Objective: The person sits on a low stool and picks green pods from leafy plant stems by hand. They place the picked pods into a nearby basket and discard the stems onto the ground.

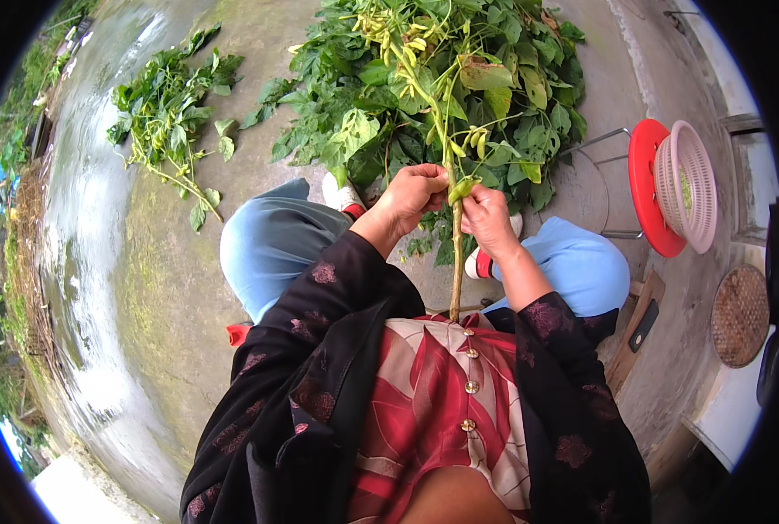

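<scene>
A long soybean stalk (457, 262) runs upright through the picture, its bare lower end against my shirt front. My left hand (415, 193) grips it from the left, fingertips pinched together at the stem. On the other side, my right hand (492, 219) has its thumb and fingers on a green soybean pod (462, 189) beside the stem. More pods (402, 49) hang in clusters along the upper stalk. Beyond my hands lies a large heap of leafy soybean plants (356, 98), partly behind the stalk.
Another soybean plant (176, 124) lies on the concrete floor (167, 262) at left. To the right, a pink plastic basket (703, 190) with green contents rests on a red stool (644, 190). Below are a round woven tray (741, 316) and a phone (641, 331) on a wooden board (625, 357).
</scene>
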`<action>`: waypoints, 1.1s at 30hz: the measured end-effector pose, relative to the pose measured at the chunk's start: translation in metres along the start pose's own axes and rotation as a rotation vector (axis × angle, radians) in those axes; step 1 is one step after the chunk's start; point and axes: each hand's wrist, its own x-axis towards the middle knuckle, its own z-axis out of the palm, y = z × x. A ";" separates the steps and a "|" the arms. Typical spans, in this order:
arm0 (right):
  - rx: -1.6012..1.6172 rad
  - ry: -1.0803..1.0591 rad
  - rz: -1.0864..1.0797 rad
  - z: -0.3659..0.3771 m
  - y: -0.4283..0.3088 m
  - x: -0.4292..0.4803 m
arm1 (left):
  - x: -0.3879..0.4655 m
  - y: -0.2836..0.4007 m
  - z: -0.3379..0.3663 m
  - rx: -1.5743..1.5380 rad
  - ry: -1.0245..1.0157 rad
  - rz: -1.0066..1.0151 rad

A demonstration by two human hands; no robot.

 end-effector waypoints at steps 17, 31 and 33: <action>-0.948 0.187 -0.527 -0.024 0.029 0.008 | 0.009 -0.015 0.001 0.613 0.022 0.212; -0.149 0.094 0.150 -0.010 0.025 0.007 | 0.007 -0.011 -0.001 0.845 0.133 0.358; 0.008 0.127 0.178 -0.006 0.025 0.008 | 0.007 -0.011 -0.001 0.675 0.102 0.211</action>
